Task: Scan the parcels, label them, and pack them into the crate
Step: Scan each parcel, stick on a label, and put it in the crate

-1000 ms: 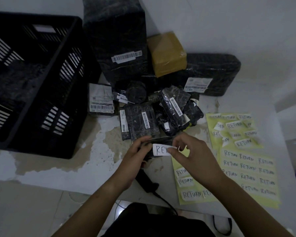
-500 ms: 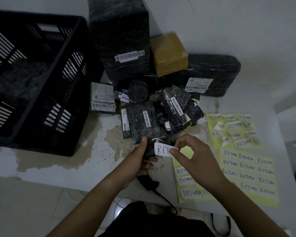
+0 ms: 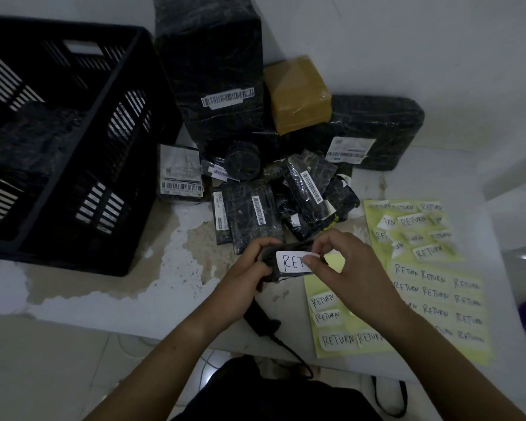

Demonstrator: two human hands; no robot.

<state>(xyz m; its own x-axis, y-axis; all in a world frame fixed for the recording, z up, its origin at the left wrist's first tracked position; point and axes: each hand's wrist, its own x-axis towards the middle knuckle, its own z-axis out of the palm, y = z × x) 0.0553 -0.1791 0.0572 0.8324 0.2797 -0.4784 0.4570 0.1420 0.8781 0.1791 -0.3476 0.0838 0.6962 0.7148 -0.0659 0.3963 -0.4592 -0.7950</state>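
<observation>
Labelling, judged the step in hand.

Item: small black-wrapped parcel (image 3: 289, 248), held over the table (image 3: 104, 299), right of the black crate (image 3: 73, 253) and off its near right corner.

Left hand (image 3: 249, 268): fingers curled round the parcel's crate-side end, gripping it firmly.

Right hand (image 3: 346, 268): thumb and forefinger pinch the far-from-crate end of a white RETURN sticker (image 3: 290, 262); the other fingers are loosely curled and hold nothing.

Sticker: long axis runs crosswise, pointing toward the crate at one end and away at the other, in line with the parcel's own length. The crate-side end lies against the parcel's face with "RET" legible; the rest of the word is hidden under the pinching fingers. Whether the adhesive has taken cannot be told.

Governing relation: the free end of the sticker lies on the right hand's side, so pressing down would likely run from the crate-side end outward. The crate sits wholly on the left hand's side, making the left hand the nearer one for packing.

Crate contents: one dark wrapped parcel (image 3: 28, 147) visible inside.

Also right of the crate: heap of unprocessed parcels (image 3: 255, 208) beyond the hands, barcodes showing; barcode scanner (image 3: 261, 320) lying at the table's near edge, untouched; yellow sticker sheets (image 3: 438, 299), farthest from the crate.

Task standing: early, by estimate.
</observation>
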